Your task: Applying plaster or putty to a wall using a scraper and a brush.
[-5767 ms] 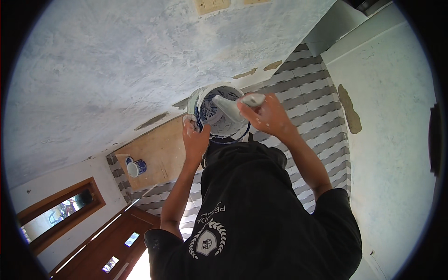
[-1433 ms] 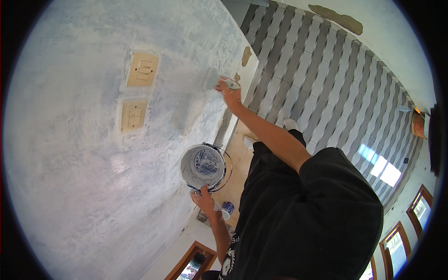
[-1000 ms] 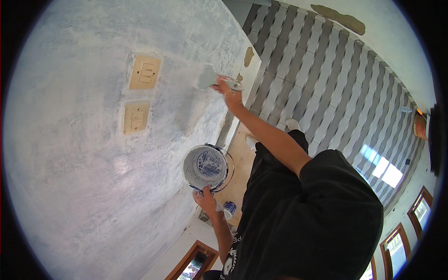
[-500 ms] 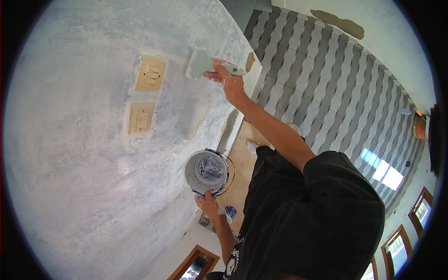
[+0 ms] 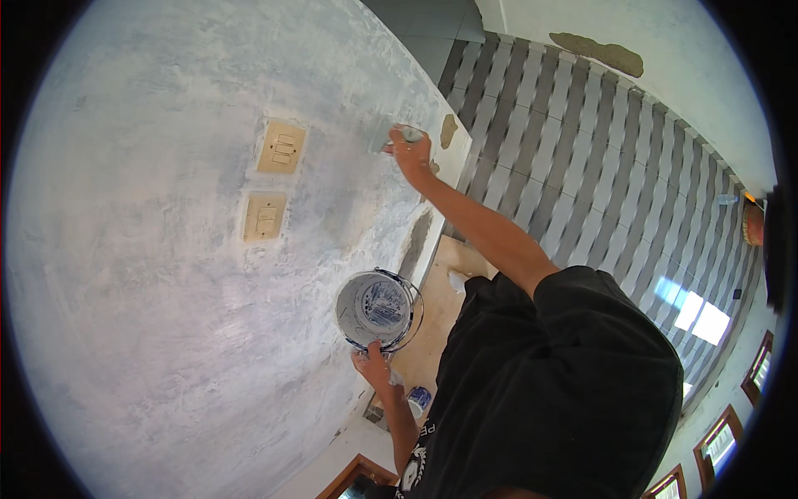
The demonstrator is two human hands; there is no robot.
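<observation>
My right hand (image 5: 411,158) is closed around a wide-bladed putty knife (image 5: 380,133), its pale blade laid against the wall near the corner edge. The handle's end shows above my fingers. Lower down, my left hand (image 5: 374,366) grips the rim of a white bucket (image 5: 353,303), fingers over the edge and open mouth toward me. Pale, dark-streaked residue coats the inside of the bucket, and its wire handle hangs to the right. Patchy white and grey-blue filler covers the wall (image 5: 166,274).
Two cream switch plates (image 5: 281,148) are set in the wall. Bare brown patches (image 5: 449,130) mark its corner edge. A small blue and white can (image 5: 419,401) stands below the bucket near a tan board (image 5: 440,312). Grey striped floor tiles (image 5: 565,150) stretch to the right.
My right hand has shifted slightly down the picture with the putty knife, whose blade now appears flatter against the wall. The view has shifted a little; the bucket stays in my left hand.
</observation>
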